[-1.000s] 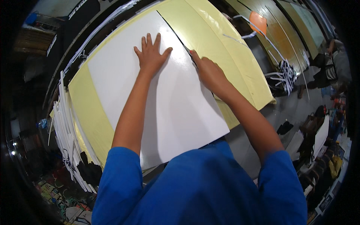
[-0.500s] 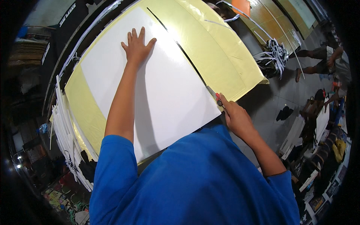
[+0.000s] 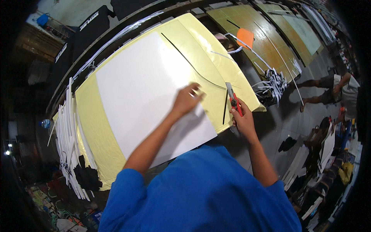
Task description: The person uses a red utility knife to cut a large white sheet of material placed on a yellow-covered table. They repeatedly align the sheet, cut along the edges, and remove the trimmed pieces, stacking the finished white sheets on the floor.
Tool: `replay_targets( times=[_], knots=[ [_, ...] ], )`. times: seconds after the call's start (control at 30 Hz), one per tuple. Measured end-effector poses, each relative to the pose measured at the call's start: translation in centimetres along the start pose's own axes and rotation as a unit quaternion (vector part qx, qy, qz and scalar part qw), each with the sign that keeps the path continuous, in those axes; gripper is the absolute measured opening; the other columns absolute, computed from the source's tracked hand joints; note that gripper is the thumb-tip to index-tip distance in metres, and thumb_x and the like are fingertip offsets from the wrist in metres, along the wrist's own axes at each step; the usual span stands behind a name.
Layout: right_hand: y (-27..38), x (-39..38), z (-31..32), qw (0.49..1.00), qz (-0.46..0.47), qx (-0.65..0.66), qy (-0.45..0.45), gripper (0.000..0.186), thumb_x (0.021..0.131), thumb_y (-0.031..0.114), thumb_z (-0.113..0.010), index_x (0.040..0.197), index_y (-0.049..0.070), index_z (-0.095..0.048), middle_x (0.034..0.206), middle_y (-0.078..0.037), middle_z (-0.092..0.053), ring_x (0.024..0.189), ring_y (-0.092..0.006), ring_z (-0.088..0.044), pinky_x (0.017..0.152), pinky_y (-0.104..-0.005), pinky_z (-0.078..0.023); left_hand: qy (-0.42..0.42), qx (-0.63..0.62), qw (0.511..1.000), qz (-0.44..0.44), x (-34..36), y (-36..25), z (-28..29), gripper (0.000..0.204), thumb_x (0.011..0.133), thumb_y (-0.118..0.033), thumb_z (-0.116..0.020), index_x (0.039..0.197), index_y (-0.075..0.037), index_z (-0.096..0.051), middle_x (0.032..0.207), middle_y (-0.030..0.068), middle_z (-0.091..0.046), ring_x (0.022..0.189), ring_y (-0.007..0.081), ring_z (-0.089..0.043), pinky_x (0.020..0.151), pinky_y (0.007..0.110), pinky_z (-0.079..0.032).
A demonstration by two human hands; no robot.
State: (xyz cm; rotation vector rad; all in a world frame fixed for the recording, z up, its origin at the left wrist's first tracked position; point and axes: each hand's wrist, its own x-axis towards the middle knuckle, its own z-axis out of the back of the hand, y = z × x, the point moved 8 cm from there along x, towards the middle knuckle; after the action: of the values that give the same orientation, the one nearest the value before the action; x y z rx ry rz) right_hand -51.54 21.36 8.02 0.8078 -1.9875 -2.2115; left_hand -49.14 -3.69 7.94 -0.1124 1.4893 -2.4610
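Across the yellow-covered table (image 3: 92,116) lies a white rectangular sheet (image 3: 133,83); the left hand (image 3: 185,103), fingers loosely parted, should avoid the red metal-bladed cutter (image 3: 234,102) gripped in the right hand (image 3: 244,120).

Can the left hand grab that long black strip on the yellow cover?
Probably yes. The left hand is close and looks empty, and most of the black strip lies bare on the yellow cover. But the right hand holds a red knife near the strip's bend, so that part looks trickier.
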Motion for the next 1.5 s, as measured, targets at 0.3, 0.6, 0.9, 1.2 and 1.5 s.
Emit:
replay_targets(
  times=[0.3, 0.6, 0.9, 1.2, 1.5],
  knots=[
    [1.0, -0.2, 4.8, 0.974, 0.064, 0.189, -0.109, 0.046, 0.098, 0.004, -0.056, 0.142, 0.004, -0.042, 0.094, -0.006, -0.060, 0.057, -0.0051, -0.049, 0.051, -0.0206, -0.042, -0.155, 0.299, 0.909, -0.247, 2.3, -5.9, -8.5, 0.038, 0.075, -0.003, -0.062, 0.112, -0.006, -0.066, 0.119, 0.0162, -0.060, 0.109, 0.0313, -0.058, 0.089, 0.044, -0.047],
    [-1.7, -3.1, 13.3, 0.940, 0.114, 0.239, -0.213, 0.052, 0.097, 0.003, -0.059, 0.145, 0.007, -0.039, 0.098, -0.005, -0.060, 0.062, -0.0051, -0.050, 0.052, -0.0207, -0.043, -0.090, 0.244, 0.912, -0.317, 2.8, -10.4, -11.2, 0.004, 0.072, -0.005, -0.064, 0.075, -0.005, -0.062, 0.076, 0.0119, -0.061, 0.077, 0.0327, -0.060, 0.070, 0.044, -0.047],
    [-4.5, -10.5, 28.8, 0.833, 0.177, 0.300, -0.430, 0.030, 0.100, 0.010, -0.056, 0.128, 0.007, -0.048, 0.101, -0.003, -0.059, 0.064, -0.0070, -0.051, 0.055, -0.0233, -0.043, 0.150, -0.326, 0.925, -0.125, -1.0, -28.4, -24.5, 0.014, 0.087, -0.012, -0.069, 0.095, 0.000, -0.066, 0.086, 0.0056, -0.068, 0.081, 0.0117, -0.062, 0.077, 0.029, -0.049],
    [-17.4, -22.8, 32.2, 0.759, 0.076, 0.294, -0.576, 0.040, 0.099, 0.012, -0.056, 0.137, 0.010, -0.046, 0.099, -0.001, -0.056, 0.064, -0.0076, -0.049, 0.055, -0.0248, -0.042, -0.037, -0.139, 0.987, -0.071, 13.7, -19.3, -31.3, 0.020, 0.080, -0.020, -0.075, 0.089, -0.003, -0.075, 0.081, 0.0140, -0.073, 0.075, 0.0250, -0.071, 0.070, 0.036, -0.054],
    [-25.3, -27.4, 28.1, 0.740, -0.030, 0.313, -0.594, 0.037, 0.097, 0.011, -0.057, 0.133, 0.010, -0.048, 0.088, -0.001, -0.056, 0.061, -0.0088, -0.049, 0.053, -0.0252, -0.042, -0.091, 0.242, 0.956, -0.138, 15.1, -16.9, -30.2, 0.049, 0.074, -0.034, -0.081, 0.107, -0.007, -0.059, 0.104, 0.0162, -0.059, 0.104, 0.0363, -0.058, 0.085, 0.046, -0.048]
  ],
)
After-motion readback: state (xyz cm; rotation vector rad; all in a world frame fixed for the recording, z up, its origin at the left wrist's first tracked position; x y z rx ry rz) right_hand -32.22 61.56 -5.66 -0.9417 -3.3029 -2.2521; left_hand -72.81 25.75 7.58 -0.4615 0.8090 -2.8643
